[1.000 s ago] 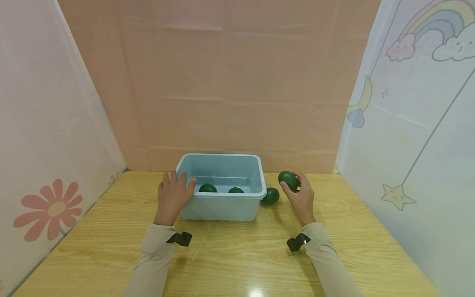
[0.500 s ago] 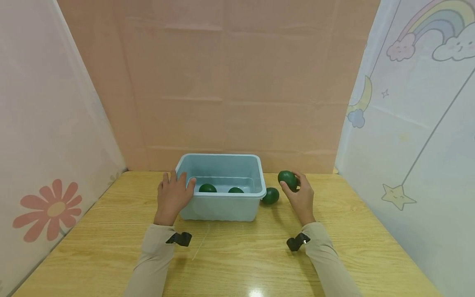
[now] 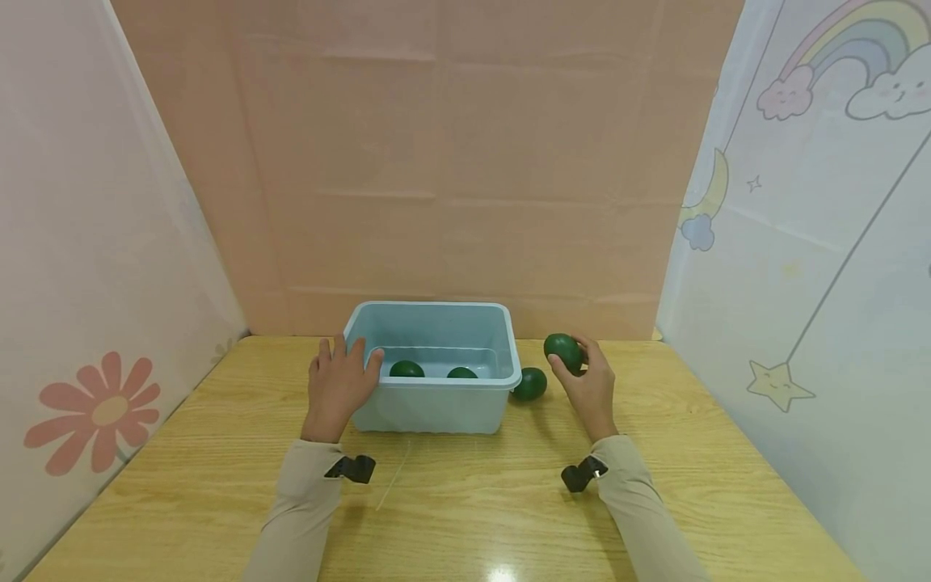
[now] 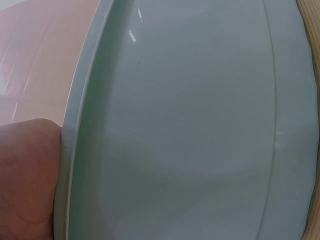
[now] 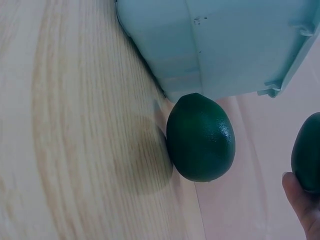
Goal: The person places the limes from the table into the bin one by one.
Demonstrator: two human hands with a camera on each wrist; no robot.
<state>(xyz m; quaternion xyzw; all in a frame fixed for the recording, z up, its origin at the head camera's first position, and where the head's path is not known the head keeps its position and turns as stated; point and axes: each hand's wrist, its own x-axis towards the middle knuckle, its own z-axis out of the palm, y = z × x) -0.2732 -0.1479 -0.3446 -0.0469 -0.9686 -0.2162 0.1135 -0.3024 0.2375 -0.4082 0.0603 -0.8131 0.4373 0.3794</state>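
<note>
- The left hand (image 3: pixel 337 386) lay against the left end of the pale blue tub (image 3: pixel 436 404), its grip curled over the rim with the thumb hooked on the front edge, which looked like bracing so the tub would not slide on the counter (image 3: pixel 465 501)
- The right hand (image 3: pixel 591 388) had its grip closed around a dark green avocado (image 3: pixel 563 352), lifted clear of the counter just right of the tub, at about rim height
- A second avocado (image 3: pixel 531 383) rested on the counter, touching or almost touching the tub's right wall; the right wrist view showed it tucked under the rim (image 5: pixel 200 137)
- Two more avocados (image 3: pixel 406 369) lay side by side inside the tub, near its front wall
- Compared with the earlier frames almost nothing differed: the held avocado had drifted only a hair toward the tub, and the left hand had stayed put
</note>
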